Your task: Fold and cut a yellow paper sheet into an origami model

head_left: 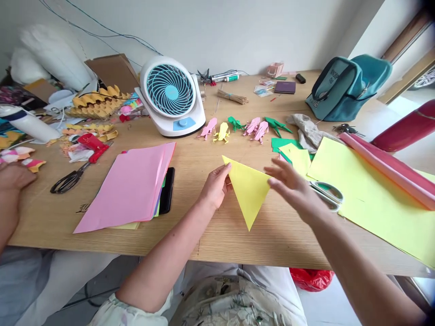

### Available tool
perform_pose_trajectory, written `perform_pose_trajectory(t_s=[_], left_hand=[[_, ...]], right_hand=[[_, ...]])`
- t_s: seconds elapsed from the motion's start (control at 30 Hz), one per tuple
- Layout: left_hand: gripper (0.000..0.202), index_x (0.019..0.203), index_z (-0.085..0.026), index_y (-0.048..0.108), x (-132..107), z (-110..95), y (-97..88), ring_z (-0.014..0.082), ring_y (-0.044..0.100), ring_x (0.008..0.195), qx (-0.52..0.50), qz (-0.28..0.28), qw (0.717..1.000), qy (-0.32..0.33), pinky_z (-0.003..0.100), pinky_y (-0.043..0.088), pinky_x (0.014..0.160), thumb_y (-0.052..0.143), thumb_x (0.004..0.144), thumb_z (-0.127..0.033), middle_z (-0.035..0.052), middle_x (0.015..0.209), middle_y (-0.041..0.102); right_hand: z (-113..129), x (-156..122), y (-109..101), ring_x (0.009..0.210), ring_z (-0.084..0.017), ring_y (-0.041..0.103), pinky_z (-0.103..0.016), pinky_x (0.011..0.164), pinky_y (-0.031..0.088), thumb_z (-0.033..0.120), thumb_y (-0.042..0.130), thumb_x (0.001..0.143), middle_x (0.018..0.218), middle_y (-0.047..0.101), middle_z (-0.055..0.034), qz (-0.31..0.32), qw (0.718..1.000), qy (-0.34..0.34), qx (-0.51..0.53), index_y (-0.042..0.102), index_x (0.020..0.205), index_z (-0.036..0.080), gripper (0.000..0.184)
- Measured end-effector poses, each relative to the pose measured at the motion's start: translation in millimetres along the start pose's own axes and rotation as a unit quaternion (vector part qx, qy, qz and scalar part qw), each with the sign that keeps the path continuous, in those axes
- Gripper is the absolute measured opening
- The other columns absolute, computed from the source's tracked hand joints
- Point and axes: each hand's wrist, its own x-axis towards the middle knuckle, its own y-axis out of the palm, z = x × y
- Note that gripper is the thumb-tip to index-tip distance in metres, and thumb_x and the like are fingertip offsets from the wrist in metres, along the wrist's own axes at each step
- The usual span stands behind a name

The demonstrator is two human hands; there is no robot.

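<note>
A yellow sheet of paper folded into a triangle (pixel 249 188) is held above the table, one point facing down toward me. My left hand (pixel 217 183) pinches its upper left corner between thumb and fingers. At the upper right corner is my right hand (pixel 288 185), its fingers spread and a little blurred; the thumb is at the paper's edge, and I cannot tell whether it touches. Behind the triangle stand folded paper figures in pink, green and yellow, among them a yellow one (pixel 222 132). Scissors with pale handles (pixel 328 194) lie just right of my right hand.
Pink paper sheets (pixel 125 190) lie on a black phone (pixel 167 190) at left. Large yellow sheets (pixel 374 203) and a pink roll (pixel 390 172) cover the right side. A white fan (pixel 171 97) stands behind. Another person's hand (pixel 15 176) rests at the far left, near black-handled scissors (pixel 70 179).
</note>
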Motion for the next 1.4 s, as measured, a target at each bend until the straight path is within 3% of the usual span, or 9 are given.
perform_pose_trajectory(t_s=[0.27, 0.47, 0.77, 0.87, 0.97, 1.07, 1.13, 1.27, 1.4], left_hand=[[0.039, 0.090, -0.016, 0.068, 10, 7, -11.0, 0.0147, 0.066, 0.080, 0.024, -0.017, 0.999, 0.019, 0.022, 0.053, 0.064, 0.084, 0.067, -0.043, 0.0039, 0.089, 0.072], [0.041, 0.088, -0.017, 0.063, 13, 6, -22.5, 0.0093, 0.060, 0.068, 0.093, -0.046, 0.994, 0.022, 0.017, 0.048, 0.055, 0.088, 0.059, -0.034, 0.0004, 0.084, 0.068], [0.037, 0.100, -0.019, 0.059, 13, -3, -34.4, 0.0123, 0.059, 0.069, 0.265, -0.051, 0.960, 0.077, 0.021, 0.047, 0.057, 0.075, 0.072, -0.036, 0.0010, 0.084, 0.064], [0.030, 0.106, -0.021, 0.058, 12, -4, -40.9, 0.0138, 0.058, 0.065, 0.408, -0.044, 0.908, 0.089, 0.025, 0.045, 0.059, 0.067, 0.079, -0.031, -0.0022, 0.074, 0.060], [0.025, 0.108, -0.022, 0.059, 1, -3, -38.2, 0.0188, 0.061, 0.074, 0.578, -0.069, 0.803, 0.130, 0.032, 0.048, 0.071, 0.063, 0.083, -0.023, 0.0002, 0.077, 0.062], [0.032, 0.119, -0.020, 0.059, -20, 1, -26.7, 0.0292, 0.059, 0.108, 0.718, -0.071, 0.660, 0.210, 0.044, 0.046, 0.093, 0.060, 0.087, -0.021, 0.0115, 0.111, 0.065], [0.041, 0.135, -0.019, 0.051, -32, 6, -18.5, 0.0325, 0.044, 0.133, 0.758, -0.011, 0.605, 0.242, 0.050, 0.037, 0.107, 0.053, 0.094, -0.025, 0.0145, 0.139, 0.054], [0.062, 0.152, -0.019, 0.030, -45, 21, -11.8, 0.0313, 0.018, 0.150, 0.777, 0.170, 0.563, 0.225, 0.056, 0.020, 0.119, 0.038, 0.099, -0.052, 0.0113, 0.161, 0.027], [0.075, 0.154, -0.013, 0.026, -46, 31, -15.4, 0.0295, 0.015, 0.151, 0.786, 0.200, 0.554, 0.190, 0.053, 0.017, 0.122, 0.027, 0.098, -0.062, 0.0137, 0.161, 0.022]], right_hand=[[-32, 24, 21, 0.089, -0.025, 0.067, -0.038, 0.074, 0.057, 0.044, 0.080, 0.072, 0.096, 0.070, -0.0055, 0.089, 0.988, 0.070, 0.104, 0.059, 0.105, 0.023, 0.045], [-31, 30, 0, 0.071, -0.017, 0.061, -0.028, 0.060, 0.048, 0.041, 0.072, 0.080, 0.078, 0.063, 0.0013, 0.076, 0.994, 0.034, 0.070, 0.051, 0.123, 0.023, 0.051], [-41, 27, 8, 0.068, -0.016, 0.055, -0.029, 0.059, 0.045, 0.036, 0.055, 0.090, 0.079, 0.058, 0.0001, 0.007, 0.995, -0.048, -0.088, 0.044, 0.137, 0.021, 0.050], [-42, 26, 7, 0.074, -0.018, 0.060, -0.033, 0.066, 0.051, 0.031, 0.052, 0.092, 0.092, 0.064, -0.0047, -0.030, 0.977, -0.097, -0.189, 0.045, 0.136, 0.021, 0.046], [-40, 22, 6, 0.098, -0.024, 0.063, -0.041, 0.084, 0.054, 0.026, 0.047, 0.094, 0.114, 0.064, -0.0115, -0.044, 0.945, -0.144, -0.289, 0.048, 0.135, 0.019, 0.041], [-35, 12, 9, 0.118, -0.026, 0.058, -0.044, 0.098, 0.049, 0.024, 0.040, 0.098, 0.130, 0.059, -0.0145, -0.027, 0.913, -0.181, -0.365, 0.049, 0.137, 0.018, 0.041], [-32, 2, 14, 0.130, -0.026, 0.051, -0.044, 0.106, 0.045, 0.027, 0.039, 0.100, 0.143, 0.052, -0.0155, 0.004, 0.893, -0.209, -0.398, 0.045, 0.142, 0.017, 0.044], [-36, -17, 25, 0.150, -0.030, 0.019, -0.051, 0.118, 0.030, 0.038, 0.039, 0.101, 0.161, 0.025, -0.0175, 0.085, 0.840, -0.250, -0.474, 0.027, 0.154, 0.010, 0.061], [-51, -27, 28, 0.151, -0.030, 0.016, -0.054, 0.118, 0.027, 0.044, 0.033, 0.102, 0.160, 0.023, -0.0201, 0.104, 0.811, -0.255, -0.516, 0.008, 0.158, 0.009, 0.071]])
